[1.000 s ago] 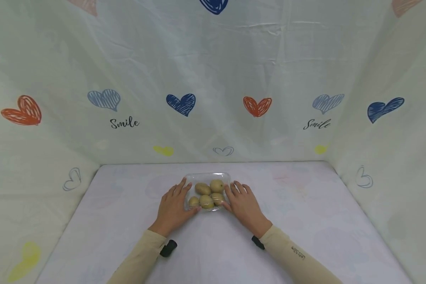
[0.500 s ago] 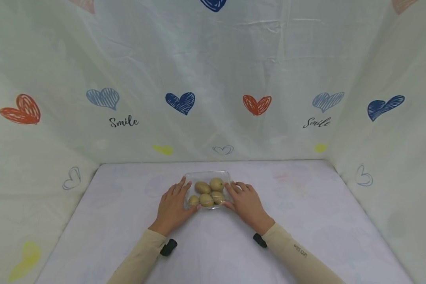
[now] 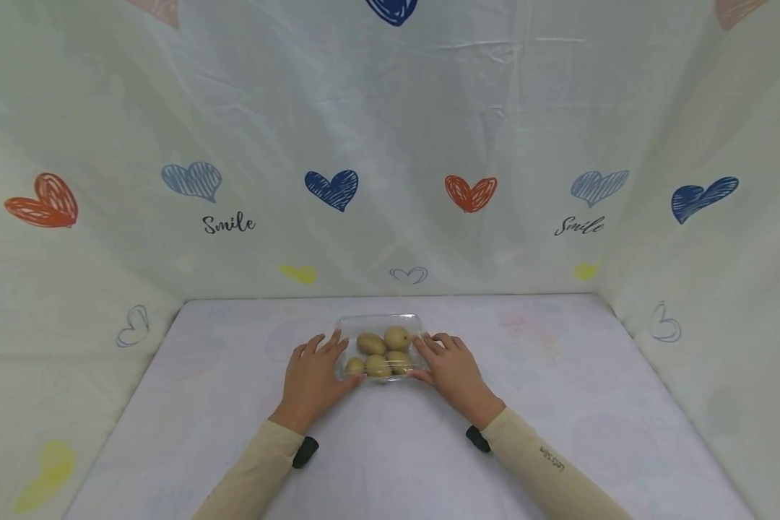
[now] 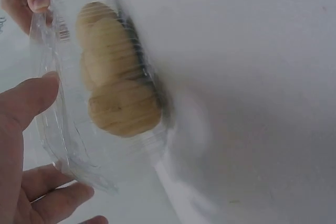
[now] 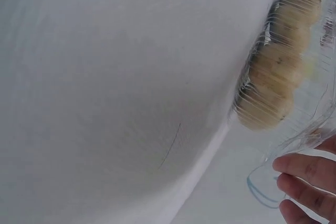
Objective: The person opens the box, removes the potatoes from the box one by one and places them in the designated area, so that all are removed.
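Note:
A clear plastic box [image 3: 380, 323] with several potatoes [image 3: 378, 366] inside sits on the table in the head view. Its transparent lid lies over the potatoes. At its left side my left hand [image 3: 313, 383] holds the near corner, the thumb on the near rim and the bent fingers along the side. My right hand [image 3: 455, 379] grips the opposite corner, thumb in front and fingers at the right rim. The left wrist view shows my left thumb [image 4: 39, 95] against the lid's rim. In the right wrist view, fingers [image 5: 310, 174] reach beside the rim; the right thumb is hidden there.
The box stands toward the far part of the white-covered table [image 3: 390, 462]. Behind it hangs a pale cloth backdrop [image 3: 390, 108] printed with hearts. Black wrist devices [image 3: 305, 453] sit on both wrists.
My left hand has shifted slightly left, with its fingertips a bit more spread. My right hand has moved very slightly right at the wrist. The box stays nearly in place.

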`<state>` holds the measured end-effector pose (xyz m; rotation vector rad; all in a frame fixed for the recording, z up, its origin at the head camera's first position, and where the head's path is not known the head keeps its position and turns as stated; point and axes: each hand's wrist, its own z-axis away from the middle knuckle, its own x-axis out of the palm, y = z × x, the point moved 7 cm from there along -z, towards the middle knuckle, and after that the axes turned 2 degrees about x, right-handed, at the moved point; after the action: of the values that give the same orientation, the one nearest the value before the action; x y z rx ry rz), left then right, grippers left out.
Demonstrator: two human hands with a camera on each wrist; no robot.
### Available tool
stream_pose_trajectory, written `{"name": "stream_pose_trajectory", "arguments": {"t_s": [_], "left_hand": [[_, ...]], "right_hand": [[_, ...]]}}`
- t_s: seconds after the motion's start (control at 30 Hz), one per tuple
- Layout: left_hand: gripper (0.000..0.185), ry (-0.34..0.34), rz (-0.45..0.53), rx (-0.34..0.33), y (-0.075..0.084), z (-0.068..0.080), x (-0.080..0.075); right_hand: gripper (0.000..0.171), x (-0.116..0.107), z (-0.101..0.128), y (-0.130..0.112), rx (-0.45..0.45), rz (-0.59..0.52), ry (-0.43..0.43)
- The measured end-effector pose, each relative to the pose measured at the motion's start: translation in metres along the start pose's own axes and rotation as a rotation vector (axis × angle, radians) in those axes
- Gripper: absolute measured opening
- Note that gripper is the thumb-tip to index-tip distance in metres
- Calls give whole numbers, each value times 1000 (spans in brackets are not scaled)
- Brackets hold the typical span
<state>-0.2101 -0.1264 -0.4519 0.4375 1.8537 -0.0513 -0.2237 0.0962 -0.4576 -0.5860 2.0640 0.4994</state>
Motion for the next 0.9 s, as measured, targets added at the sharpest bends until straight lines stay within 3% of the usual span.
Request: {"name": "stream_pose_trajectory", "arguments": {"t_s": [0.27,0.47,0.73,0.9], "left_hand": [[65,94,-110,94,4,2,-8],[61,122,-207,156,6,2,-11],[59,141,-207,206,3,4,-9],[57,186,-233,271,5,6,-9]], "right_hand": [[65,-1,1,1,-8,-6,7],[66,-1,1,2,-7,-30,23],[67,0,1,3,-23,-42,31],[66,0,1,2,-26,-54,33]]}}
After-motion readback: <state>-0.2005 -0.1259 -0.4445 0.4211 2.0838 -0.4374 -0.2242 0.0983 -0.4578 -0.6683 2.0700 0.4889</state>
